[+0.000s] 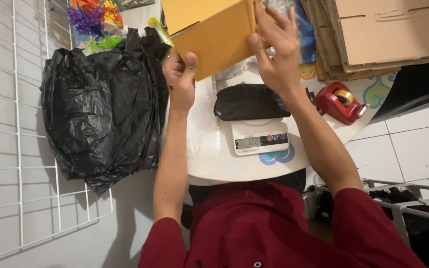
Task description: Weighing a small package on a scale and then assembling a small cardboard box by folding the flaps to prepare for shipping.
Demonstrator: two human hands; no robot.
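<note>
In the head view, both hands hold a yellow-brown cardboard box [209, 34] raised above the white round table [209, 164], at the far middle of the scene. The left hand [180, 77] props the box's lower left corner, fingers curled closed against its underside with the thumb pressed up to the edge, seemingly to carry the weight. The right hand [274, 49] lies flat on the right side, fingers spread and pressing, which steadies the box and keeps it from tipping. Beneath the box, a black wrapped parcel [249, 101] sits on a small white digital scale [259, 136], its display facing the person so it reads easily. A red tape dispenser [341, 101] rests just right of the scale, within reach. A heap of black plastic bags [100, 109] lies on the left, beside a white wire rack [21, 124]. Flattened cardboard sheets [378, 34] are stacked at the far right.
</note>
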